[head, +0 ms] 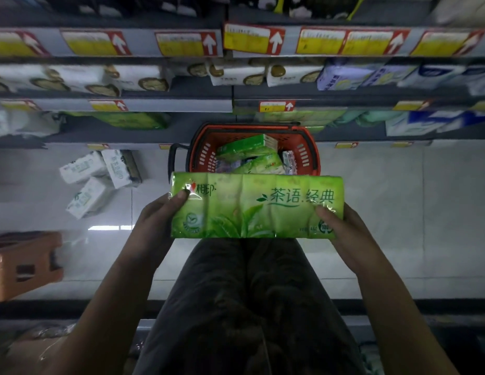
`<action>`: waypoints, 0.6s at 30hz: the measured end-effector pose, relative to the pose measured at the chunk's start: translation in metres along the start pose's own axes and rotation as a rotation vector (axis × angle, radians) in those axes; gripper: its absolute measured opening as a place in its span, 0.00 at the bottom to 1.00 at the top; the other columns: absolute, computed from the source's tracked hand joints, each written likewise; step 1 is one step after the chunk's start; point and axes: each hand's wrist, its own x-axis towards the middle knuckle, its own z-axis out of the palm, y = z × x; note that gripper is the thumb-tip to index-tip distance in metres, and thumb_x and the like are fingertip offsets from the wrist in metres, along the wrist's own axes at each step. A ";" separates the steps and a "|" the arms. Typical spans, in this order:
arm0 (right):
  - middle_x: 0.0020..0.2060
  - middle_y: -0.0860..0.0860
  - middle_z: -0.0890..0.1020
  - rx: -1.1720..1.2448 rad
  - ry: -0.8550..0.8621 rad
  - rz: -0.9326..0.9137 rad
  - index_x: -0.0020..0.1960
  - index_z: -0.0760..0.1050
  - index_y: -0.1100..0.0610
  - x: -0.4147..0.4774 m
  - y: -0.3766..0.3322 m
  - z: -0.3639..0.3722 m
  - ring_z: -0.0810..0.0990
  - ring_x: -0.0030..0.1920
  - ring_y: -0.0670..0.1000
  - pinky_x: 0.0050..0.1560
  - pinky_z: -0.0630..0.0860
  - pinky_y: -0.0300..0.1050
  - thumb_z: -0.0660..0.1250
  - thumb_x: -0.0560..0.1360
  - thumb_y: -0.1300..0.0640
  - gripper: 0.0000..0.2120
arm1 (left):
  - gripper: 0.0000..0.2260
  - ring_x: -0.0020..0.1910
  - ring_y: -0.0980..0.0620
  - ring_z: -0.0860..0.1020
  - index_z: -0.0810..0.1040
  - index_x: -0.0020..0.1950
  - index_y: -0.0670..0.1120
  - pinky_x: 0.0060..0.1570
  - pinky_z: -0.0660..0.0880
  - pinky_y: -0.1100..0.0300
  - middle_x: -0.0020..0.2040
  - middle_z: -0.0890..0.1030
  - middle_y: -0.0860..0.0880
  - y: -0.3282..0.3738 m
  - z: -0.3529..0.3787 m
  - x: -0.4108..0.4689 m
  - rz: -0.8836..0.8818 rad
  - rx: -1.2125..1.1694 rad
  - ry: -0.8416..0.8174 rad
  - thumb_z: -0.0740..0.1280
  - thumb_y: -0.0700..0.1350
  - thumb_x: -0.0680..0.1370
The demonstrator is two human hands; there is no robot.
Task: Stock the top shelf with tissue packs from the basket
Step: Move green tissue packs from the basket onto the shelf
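Both hands grip one long green tissue pack [256, 207] level above the person's legs: the left hand [157, 215] at its left end, the right hand [341, 226] at its right. Just beyond, the red basket [307, 155] sits on the floor holding more green packs [248, 147], below the shelves [144, 104].

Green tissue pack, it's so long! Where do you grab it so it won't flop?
Best at its two short ends, one hand from each side. The green tissue pack is long and soft-looking, held flat; the left hand and right hand each grip an end, thumb on top, which should keep it level.
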 end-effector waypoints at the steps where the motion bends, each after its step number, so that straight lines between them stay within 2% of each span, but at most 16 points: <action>1: 0.54 0.49 0.84 0.000 0.004 -0.012 0.53 0.81 0.47 -0.003 -0.004 0.000 0.82 0.56 0.51 0.60 0.74 0.55 0.77 0.53 0.32 0.33 | 0.17 0.52 0.39 0.82 0.80 0.55 0.40 0.50 0.81 0.52 0.54 0.82 0.36 0.003 0.000 -0.005 0.014 -0.007 0.000 0.66 0.51 0.75; 4: 0.53 0.49 0.84 -0.002 0.017 -0.051 0.55 0.79 0.51 -0.013 -0.018 0.000 0.82 0.55 0.51 0.60 0.74 0.55 0.78 0.51 0.33 0.38 | 0.23 0.53 0.38 0.82 0.82 0.54 0.41 0.49 0.81 0.51 0.55 0.82 0.36 0.013 0.002 -0.017 0.046 -0.009 -0.031 0.74 0.56 0.68; 8: 0.55 0.51 0.83 -0.006 0.019 -0.110 0.59 0.77 0.53 -0.026 -0.039 -0.002 0.81 0.57 0.54 0.63 0.72 0.59 0.78 0.52 0.32 0.41 | 0.19 0.52 0.38 0.82 0.79 0.57 0.37 0.49 0.81 0.52 0.54 0.81 0.34 0.029 0.014 -0.028 0.114 -0.014 -0.031 0.69 0.51 0.74; 11: 0.56 0.52 0.83 -0.013 0.013 -0.174 0.61 0.76 0.54 -0.034 -0.059 -0.005 0.80 0.58 0.54 0.64 0.71 0.61 0.78 0.53 0.33 0.42 | 0.17 0.48 0.42 0.83 0.79 0.56 0.36 0.48 0.80 0.53 0.51 0.83 0.37 0.046 0.029 -0.035 0.173 0.004 -0.026 0.64 0.48 0.76; 13: 0.56 0.52 0.82 -0.023 0.009 -0.223 0.62 0.75 0.54 -0.040 -0.074 -0.007 0.80 0.58 0.55 0.63 0.72 0.60 0.78 0.53 0.33 0.44 | 0.12 0.43 0.47 0.84 0.81 0.50 0.38 0.41 0.80 0.58 0.45 0.85 0.42 0.060 0.040 -0.042 0.220 0.013 -0.009 0.63 0.44 0.78; 15: 0.56 0.52 0.83 -0.013 0.006 -0.266 0.63 0.74 0.55 -0.045 -0.088 -0.010 0.81 0.58 0.54 0.62 0.73 0.57 0.78 0.52 0.33 0.45 | 0.12 0.37 0.52 0.84 0.84 0.41 0.42 0.35 0.80 0.62 0.39 0.85 0.46 0.073 0.048 -0.048 0.276 0.001 -0.002 0.63 0.42 0.78; 17: 0.56 0.52 0.83 -0.005 0.007 -0.296 0.62 0.74 0.54 -0.050 -0.101 -0.012 0.80 0.58 0.54 0.61 0.74 0.56 0.79 0.51 0.33 0.45 | 0.09 0.37 0.52 0.84 0.86 0.38 0.45 0.35 0.80 0.61 0.39 0.85 0.47 0.084 0.052 -0.054 0.300 -0.015 -0.046 0.74 0.50 0.69; 18: 0.55 0.51 0.83 -0.001 0.011 -0.311 0.61 0.75 0.54 -0.054 -0.105 -0.012 0.81 0.57 0.54 0.60 0.75 0.54 0.79 0.51 0.33 0.44 | 0.12 0.37 0.51 0.84 0.86 0.39 0.47 0.35 0.80 0.60 0.39 0.85 0.47 0.089 0.053 -0.057 0.309 -0.007 -0.068 0.77 0.54 0.63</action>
